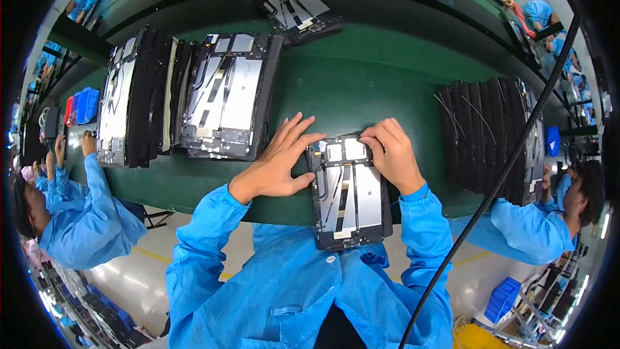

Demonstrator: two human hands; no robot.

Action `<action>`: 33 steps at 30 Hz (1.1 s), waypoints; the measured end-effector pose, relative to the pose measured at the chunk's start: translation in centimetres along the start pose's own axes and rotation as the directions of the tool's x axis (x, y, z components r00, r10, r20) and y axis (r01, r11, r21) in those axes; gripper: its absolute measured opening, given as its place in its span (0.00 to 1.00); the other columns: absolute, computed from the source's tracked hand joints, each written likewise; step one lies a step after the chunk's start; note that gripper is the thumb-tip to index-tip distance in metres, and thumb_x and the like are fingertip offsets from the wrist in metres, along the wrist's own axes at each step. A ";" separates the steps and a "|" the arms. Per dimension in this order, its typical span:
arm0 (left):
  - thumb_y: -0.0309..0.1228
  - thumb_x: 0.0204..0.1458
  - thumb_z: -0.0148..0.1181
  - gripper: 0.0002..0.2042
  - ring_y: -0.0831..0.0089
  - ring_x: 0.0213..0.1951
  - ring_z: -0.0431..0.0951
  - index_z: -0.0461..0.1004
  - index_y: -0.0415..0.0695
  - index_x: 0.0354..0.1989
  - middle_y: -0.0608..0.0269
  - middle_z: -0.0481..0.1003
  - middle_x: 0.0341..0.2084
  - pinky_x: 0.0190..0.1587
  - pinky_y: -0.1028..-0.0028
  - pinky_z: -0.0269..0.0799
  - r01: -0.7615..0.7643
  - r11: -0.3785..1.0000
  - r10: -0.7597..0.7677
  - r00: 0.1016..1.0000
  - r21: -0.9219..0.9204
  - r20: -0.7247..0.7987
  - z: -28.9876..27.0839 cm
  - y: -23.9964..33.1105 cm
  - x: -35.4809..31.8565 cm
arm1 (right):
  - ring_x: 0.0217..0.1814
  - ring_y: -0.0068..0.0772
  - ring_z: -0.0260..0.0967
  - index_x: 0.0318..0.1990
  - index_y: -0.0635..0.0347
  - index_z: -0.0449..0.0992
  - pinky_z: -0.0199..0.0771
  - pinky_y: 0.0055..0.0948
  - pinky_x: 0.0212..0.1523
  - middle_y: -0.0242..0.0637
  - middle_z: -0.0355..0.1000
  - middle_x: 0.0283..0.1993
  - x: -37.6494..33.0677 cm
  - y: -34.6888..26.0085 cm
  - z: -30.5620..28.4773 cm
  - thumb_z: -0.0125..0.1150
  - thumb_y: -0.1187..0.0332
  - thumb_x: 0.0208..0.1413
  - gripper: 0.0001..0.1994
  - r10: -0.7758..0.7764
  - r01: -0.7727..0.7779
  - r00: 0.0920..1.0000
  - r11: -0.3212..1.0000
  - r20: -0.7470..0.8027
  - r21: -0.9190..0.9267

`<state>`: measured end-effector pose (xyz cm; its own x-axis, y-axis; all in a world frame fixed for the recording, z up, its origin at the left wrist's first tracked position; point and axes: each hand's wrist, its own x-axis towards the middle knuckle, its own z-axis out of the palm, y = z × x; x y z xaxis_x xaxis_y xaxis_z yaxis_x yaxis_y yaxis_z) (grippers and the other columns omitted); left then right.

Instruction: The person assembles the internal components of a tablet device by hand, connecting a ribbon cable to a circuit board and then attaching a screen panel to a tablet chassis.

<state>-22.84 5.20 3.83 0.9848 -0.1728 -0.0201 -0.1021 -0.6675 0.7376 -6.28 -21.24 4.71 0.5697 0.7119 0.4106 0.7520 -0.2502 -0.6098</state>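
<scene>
One long dark-green conveyor bench point(361, 84) fills my view, and everything on it sits within arm's reach of the seated workers, which is likely why the stock is banked to either side of the middle. To my left, a thick row of black tablet frames stood on edge point(139, 97) leans together like books, with one opened tablet back, black with silver shielding plates point(226, 94), propped flat against its end; I judge that keeps the next piece easy to lift. To my right, a second black row of upright frames point(494, 136) stands well apart from the first.

Between them, at the near edge of the bench, lies the open tablet chassis with two pale rectangular plates and a black rim point(349, 190), its lower end overhanging the edge toward my blue smock. My left hand point(278, 161) lies flat and spread, fingers extended, its fingertips and thumb touching the chassis's left side, gripping nothing, seemingly just steadying it. My right hand point(391, 155) is curled, fingertips bunched and pressing on the chassis's top right corner; whether anything small is pinched there I cannot tell.

Blue-sleeved co-workers sit at both sides.
</scene>
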 end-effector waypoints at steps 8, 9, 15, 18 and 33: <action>0.32 0.52 0.75 0.42 0.37 0.87 0.41 0.67 0.49 0.78 0.43 0.53 0.84 0.88 0.39 0.36 0.037 0.998 -0.036 0.999 0.043 -0.020 0.3 0.7 0.2 | 0.42 0.51 0.73 0.39 0.68 0.83 0.76 0.44 0.44 0.44 0.77 0.38 -0.3 -0.4 -0.4 0.73 0.83 0.57 0.05 0.015 -0.015 1.000 1.000 0.021 0.017; 0.33 0.53 0.74 0.40 0.38 0.87 0.42 0.68 0.49 0.77 0.43 0.54 0.83 0.88 0.40 0.38 0.042 0.998 -0.040 0.999 0.053 -0.030 0.4 0.7 0.2 | 0.41 0.51 0.73 0.38 0.67 0.83 0.75 0.44 0.44 0.44 0.76 0.37 -0.4 -0.4 -0.6 0.73 0.83 0.57 0.05 0.026 -0.026 0.999 0.999 0.040 0.019; 0.31 0.53 0.72 0.39 0.38 0.87 0.42 0.68 0.49 0.77 0.44 0.54 0.83 0.89 0.40 0.36 0.037 0.997 -0.034 0.998 0.067 -0.051 0.6 0.7 0.1 | 0.41 0.50 0.72 0.38 0.66 0.84 0.75 0.43 0.43 0.44 0.75 0.37 -1.5 -0.5 -1.1 0.72 0.84 0.55 0.05 0.042 -0.045 0.997 0.998 0.068 0.043; 0.30 0.53 0.71 0.39 0.37 0.86 0.45 0.68 0.50 0.78 0.44 0.57 0.82 0.88 0.40 0.36 0.049 0.996 -0.041 0.995 0.080 -0.095 1.2 1.0 0.0 | 0.41 0.50 0.73 0.38 0.66 0.84 0.75 0.43 0.44 0.43 0.75 0.37 -1.9 -0.6 -1.0 0.73 0.83 0.56 0.05 0.031 -0.033 0.997 0.999 0.065 0.034; 0.26 0.43 0.70 0.14 0.52 0.58 0.82 0.86 0.47 0.41 0.57 0.83 0.51 0.69 0.44 0.77 -0.292 0.875 0.414 0.864 0.386 -0.285 3.0 0.5 -0.3 | 0.42 0.49 0.74 0.40 0.64 0.84 0.76 0.43 0.42 0.43 0.73 0.37 -1.9 0.2 -1.1 0.75 0.80 0.59 0.05 -0.024 0.021 0.999 0.998 0.048 0.062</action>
<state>-23.61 2.76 2.16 0.8490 -0.2192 0.4808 -0.4312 -0.8133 0.3906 -6.89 -23.39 4.58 0.5348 0.7485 0.3921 0.7420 -0.1940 -0.6418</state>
